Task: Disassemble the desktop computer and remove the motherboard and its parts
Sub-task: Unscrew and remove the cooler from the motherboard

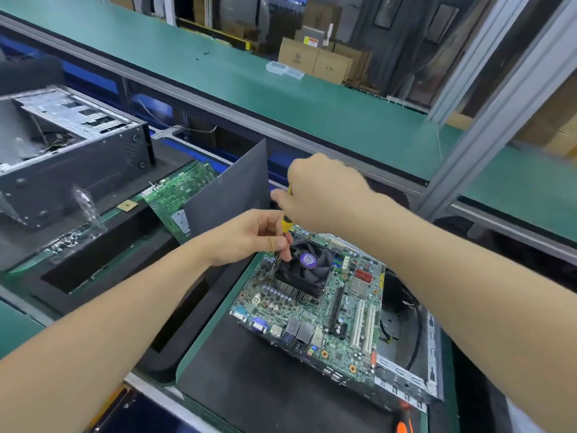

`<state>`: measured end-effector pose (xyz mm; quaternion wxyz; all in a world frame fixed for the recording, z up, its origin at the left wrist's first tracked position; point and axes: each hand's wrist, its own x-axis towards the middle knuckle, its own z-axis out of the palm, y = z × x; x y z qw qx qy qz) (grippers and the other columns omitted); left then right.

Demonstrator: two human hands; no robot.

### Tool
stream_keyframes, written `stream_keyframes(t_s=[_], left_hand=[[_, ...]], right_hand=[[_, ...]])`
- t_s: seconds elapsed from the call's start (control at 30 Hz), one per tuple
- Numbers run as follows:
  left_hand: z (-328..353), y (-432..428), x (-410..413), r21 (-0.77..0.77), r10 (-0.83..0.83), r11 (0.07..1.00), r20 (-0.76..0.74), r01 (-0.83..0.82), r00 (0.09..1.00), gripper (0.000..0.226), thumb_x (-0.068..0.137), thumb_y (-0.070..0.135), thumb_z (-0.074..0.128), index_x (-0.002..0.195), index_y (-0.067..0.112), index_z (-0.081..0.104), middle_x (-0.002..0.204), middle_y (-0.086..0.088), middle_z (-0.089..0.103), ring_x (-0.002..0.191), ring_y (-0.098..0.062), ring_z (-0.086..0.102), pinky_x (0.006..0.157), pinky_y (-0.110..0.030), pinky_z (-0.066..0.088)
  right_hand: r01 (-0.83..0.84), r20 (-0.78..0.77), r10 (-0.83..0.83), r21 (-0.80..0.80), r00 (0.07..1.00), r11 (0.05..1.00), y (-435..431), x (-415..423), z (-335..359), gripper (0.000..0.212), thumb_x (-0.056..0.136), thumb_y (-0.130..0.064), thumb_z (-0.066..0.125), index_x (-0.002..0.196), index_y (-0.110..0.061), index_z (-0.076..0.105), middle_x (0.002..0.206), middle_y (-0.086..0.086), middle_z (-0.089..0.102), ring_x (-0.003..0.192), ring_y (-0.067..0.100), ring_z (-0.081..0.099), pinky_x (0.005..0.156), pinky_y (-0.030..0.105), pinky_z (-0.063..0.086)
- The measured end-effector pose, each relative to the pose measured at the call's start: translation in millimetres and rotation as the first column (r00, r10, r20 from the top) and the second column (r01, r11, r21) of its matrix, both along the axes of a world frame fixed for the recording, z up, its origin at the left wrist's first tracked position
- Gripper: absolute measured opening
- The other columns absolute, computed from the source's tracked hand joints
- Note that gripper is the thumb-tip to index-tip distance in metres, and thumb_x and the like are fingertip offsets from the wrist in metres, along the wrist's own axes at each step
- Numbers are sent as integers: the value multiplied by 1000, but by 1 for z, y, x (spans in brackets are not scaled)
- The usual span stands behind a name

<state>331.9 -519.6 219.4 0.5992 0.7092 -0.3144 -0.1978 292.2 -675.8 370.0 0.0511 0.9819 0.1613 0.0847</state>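
Two hands on the screwdriver (285, 224): right hand (318, 195) wraps the handle, left hand (249, 235) pinches the shaft beside the fan (304, 264). The motherboard (352, 339) looks stiff but fragile; I'd grab it by the edges.

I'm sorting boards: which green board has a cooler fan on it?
The near motherboard, front right, carries the black fan; the far board behind the grey divider shows none.

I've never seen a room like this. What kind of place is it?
Probably a computer workshop or factory: a long green workbench, an opened computer case and a bare motherboard.
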Motion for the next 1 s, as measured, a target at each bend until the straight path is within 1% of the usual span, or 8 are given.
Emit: stream_keyframes(t_s=[0.2,0.37,0.43,0.6,0.7,0.83,0.9,1.0], left_hand=[[23,12,20,-75,-338,941,-94,332,937,36,108,26,51,143,15,57,133,-18,67,131,-39,59,112,-40,43],[13,9,20,-100,-244,966,-69,237,967,26,99,23,65,117,4,67,108,-23,72,113,-41,69,105,-62,48],[9,8,16,-124,-164,979,-7,162,986,14,94,16,67,107,14,72,98,-28,72,102,-40,73,98,-68,49],[3,3,5,-218,14,976,-19,-18,1000,10,88,10,78,96,9,73,91,-21,77,89,-38,76,84,-48,62],[3,-3,-2,-198,178,964,-12,-177,984,33,78,12,88,94,-7,66,86,-24,77,82,-38,77,77,-39,63],[6,-14,-11,-153,348,931,96,-332,932,31,70,9,93,84,-4,69,72,-17,76,68,-30,75,67,-32,60],[7,-14,-16,-182,363,921,88,-343,928,21,69,7,92,79,8,73,73,-16,76,68,-25,75,67,-24,57],[12,-8,-17,-180,194,965,11,-189,981,14,78,11,82,88,21,80,88,-15,79,85,-26,78,78,-24,59]], right_hand=[[60,-144,-41,130,989,990,2,2,4,40,97,-32,60,71,-16,34,73,4,40,57,20,40,48,29,25],[-57,-213,71,72,975,996,7,1,7,42,99,-27,60,67,-16,35,66,2,42,51,18,38,45,28,25],[-138,-245,138,17,960,990,8,4,9,38,99,-24,60,69,-19,38,69,0,46,55,17,42,47,28,27],[-350,-337,306,-79,891,933,7,11,20,30,99,-25,62,76,-22,42,71,-6,47,63,11,42,54,34,30],[-451,-380,377,-127,845,884,0,13,26,19,96,-26,67,87,-21,51,75,-9,52,67,5,45,54,31,28],[-528,-417,449,-92,791,844,-14,13,28,15,91,-9,68,94,-19,57,89,-9,62,79,15,54,62,33,36],[-554,-416,474,-89,776,828,-16,10,26,19,91,-5,66,93,-19,52,88,-9,59,81,17,52,66,35,38],[-526,-410,447,-96,795,845,-13,6,22,22,90,-8,62,91,-20,43,81,-7,50,74,16,47,60,35,32]])
